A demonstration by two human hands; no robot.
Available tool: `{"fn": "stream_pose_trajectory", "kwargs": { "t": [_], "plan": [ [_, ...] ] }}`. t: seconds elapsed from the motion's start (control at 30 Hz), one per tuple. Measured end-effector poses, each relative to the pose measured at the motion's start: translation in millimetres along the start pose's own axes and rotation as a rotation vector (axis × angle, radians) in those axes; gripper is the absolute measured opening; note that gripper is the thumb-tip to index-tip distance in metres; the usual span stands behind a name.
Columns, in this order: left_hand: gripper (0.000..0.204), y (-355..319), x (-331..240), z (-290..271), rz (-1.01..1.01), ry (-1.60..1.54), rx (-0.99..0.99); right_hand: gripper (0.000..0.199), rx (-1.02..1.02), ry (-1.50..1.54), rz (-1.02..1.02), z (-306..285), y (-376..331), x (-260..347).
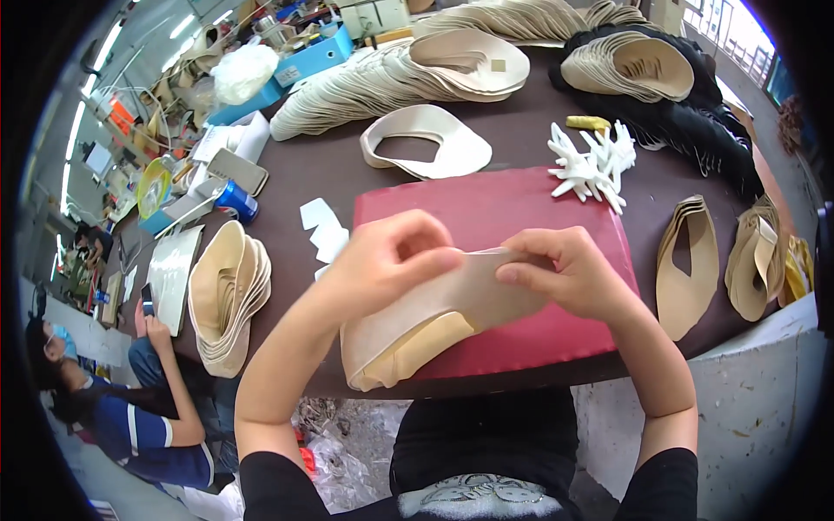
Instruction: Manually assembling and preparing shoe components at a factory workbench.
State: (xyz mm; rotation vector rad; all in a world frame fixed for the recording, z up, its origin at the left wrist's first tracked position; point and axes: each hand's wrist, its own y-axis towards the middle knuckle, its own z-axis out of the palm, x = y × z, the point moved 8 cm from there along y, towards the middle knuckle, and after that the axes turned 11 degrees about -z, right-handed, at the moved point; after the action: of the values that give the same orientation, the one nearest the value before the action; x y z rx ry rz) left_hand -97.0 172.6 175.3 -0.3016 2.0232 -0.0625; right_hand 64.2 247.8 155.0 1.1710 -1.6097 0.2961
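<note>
Both hands meet over a red mat (pixel 539 217) at the near edge of a dark worktop (pixel 504 148); between them they hold a curved beige cut piece (pixel 434 321), a flat shaped strip whose lower end droops toward seven o'clock and hangs past the worktop's edge; a yellower layer shows on that lower end. The left hand (pixel 391 260) is closed on the piece's upper edge, thumb and fingertips pinched together; the right hand (pixel 565 273) grips the same edge just beside it, at three o'clock from the left, fingers curled over and thumb beneath; the two hands nearly touch.

At nine o'clock from the hands stands a nested stack of beige pieces (pixel 228 295); small white scraps (pixel 323 227) lie between that stack and the mat. At twelve o'clock, beyond the mat, rests a single pale loop-shaped piece (pixel 426 143); farther back long fanned rows of pale pieces (pixel 400 74) run across the worktop, and at one o'clock another pale pile (pixel 630 61) sits on black pieces (pixel 712 130). A cluster of white plastic parts (pixel 595 165) lies at the mat's far right corner, with a small yellow object (pixel 588 123) behind it. At three o'clock lean tan curved pieces (pixel 686 260) and more (pixel 756 256) beside them. A seated person in a blue top (pixel 130 425) is at eight o'clock, below the worktop's left side.
</note>
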Motion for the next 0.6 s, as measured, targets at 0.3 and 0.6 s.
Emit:
{"fn": "stream_pose_trajectory", "kwargs": {
  "t": [0.3,0.6],
  "plan": [
    [0.037,-3,20,6,0.044,0.296,-0.030,0.015,-0.066,-0.029,0.069,-16,-5,-11],
    [0.025,-29,65,-8,-0.149,-0.145,0.009,0.015,-0.088,0.014,0.166,-34,2,-36]
  ]
}}
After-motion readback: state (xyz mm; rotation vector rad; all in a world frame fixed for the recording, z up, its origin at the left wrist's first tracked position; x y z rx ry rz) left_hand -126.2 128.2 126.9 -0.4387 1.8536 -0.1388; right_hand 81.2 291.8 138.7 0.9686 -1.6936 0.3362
